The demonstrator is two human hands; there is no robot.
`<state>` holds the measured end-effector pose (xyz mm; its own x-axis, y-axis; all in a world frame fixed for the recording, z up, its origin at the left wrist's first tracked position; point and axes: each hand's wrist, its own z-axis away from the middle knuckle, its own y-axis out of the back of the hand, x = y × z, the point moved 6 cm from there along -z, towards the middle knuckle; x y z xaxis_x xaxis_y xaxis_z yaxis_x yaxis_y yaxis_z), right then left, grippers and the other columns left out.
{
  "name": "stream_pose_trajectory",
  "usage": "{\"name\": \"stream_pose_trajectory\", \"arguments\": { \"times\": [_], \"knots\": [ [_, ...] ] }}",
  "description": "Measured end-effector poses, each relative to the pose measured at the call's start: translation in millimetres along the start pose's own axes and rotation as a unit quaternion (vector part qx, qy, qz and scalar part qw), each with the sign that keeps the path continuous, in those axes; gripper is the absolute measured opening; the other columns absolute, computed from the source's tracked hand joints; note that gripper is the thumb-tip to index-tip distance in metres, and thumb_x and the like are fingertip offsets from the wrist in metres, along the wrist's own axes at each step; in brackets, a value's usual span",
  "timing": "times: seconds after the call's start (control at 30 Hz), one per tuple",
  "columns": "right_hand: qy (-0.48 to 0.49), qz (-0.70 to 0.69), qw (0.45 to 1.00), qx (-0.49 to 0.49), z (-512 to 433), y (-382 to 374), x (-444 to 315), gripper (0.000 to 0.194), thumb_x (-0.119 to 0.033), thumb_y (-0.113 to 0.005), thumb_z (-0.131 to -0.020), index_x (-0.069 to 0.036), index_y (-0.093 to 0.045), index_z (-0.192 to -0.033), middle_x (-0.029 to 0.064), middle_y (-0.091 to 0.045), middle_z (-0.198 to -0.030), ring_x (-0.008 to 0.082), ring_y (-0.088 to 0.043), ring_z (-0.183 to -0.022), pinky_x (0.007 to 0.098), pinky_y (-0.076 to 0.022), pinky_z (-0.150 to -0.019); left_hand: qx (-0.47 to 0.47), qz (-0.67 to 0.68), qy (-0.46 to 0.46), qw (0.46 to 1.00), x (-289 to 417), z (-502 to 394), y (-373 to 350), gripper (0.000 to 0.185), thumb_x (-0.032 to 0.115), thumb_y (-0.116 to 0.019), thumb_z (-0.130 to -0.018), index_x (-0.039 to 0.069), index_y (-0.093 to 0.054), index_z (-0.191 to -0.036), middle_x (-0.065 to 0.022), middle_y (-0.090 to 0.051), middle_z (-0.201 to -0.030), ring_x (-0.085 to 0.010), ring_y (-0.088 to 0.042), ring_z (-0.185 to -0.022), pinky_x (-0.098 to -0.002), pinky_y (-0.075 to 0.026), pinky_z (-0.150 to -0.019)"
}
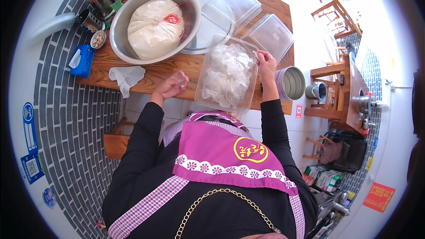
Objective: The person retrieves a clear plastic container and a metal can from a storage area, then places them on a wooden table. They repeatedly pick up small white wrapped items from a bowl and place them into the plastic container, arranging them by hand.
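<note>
Before me a clear plastic container (200, 97) holds a heap of crumpled, thin translucent sheets (227, 74), perhaps plastic film. At the container's right rim, my right hand (266, 62) has thumb and fingers pinched on a small whitish scrap (255, 54), partly hidden by the fingertips. My left hand (171, 85) hovers by the table's near edge, left of the container, palm turned up and fingers loosely curled. Whether something thin lies in it is unclear. A crumpled white cloth or tissue (127, 77) hangs over the table edge further left.
On the wooden table (156, 73), a steel basin (117, 36) holds a large plastic bag of pale contents (149, 33). Clear lids or boxes (270, 36) and a round metal tray (196, 48) lie behind. A tissue pack (82, 61) sits left; a metal can (292, 83) stands right.
</note>
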<state>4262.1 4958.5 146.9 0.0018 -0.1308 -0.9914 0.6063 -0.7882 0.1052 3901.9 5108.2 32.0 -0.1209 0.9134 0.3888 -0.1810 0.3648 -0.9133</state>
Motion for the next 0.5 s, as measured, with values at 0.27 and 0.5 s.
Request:
{"name": "stream_pose_trajectory", "arguments": {
  "times": [0.27,0.5],
  "knots": [
    [0.045,0.161,0.986,0.006,29,0,4,0.018,-0.017,-0.066,-0.097,0.0,-0.074,-0.096,-0.0015,-0.066,-0.074,0.0045,-0.057,-0.065,0.0233,-0.0468,-0.06,0.006,-0.013,-0.005,1.0,0,0,0,0.02,0.007,-0.07,-0.091,0.013,-0.061,-0.108,-0.0058,-0.065,-0.107,-0.0144,-0.057,-0.079,-0.0306,-0.046,-0.076],
    [0.132,0.384,0.906,-0.121,42,-40,-4,0.027,-0.029,-0.065,-0.096,-0.005,-0.077,-0.091,0.012,-0.069,-0.083,0.0253,-0.068,-0.075,0.0393,-0.0536,-0.069,-0.01,-0.002,-0.013,1.0,1,1,0,0.022,0.005,-0.069,-0.09,0.013,-0.061,-0.11,-0.0065,-0.066,-0.109,-0.0152,-0.058,-0.081,-0.0312,-0.047,-0.076]
  ]
}}
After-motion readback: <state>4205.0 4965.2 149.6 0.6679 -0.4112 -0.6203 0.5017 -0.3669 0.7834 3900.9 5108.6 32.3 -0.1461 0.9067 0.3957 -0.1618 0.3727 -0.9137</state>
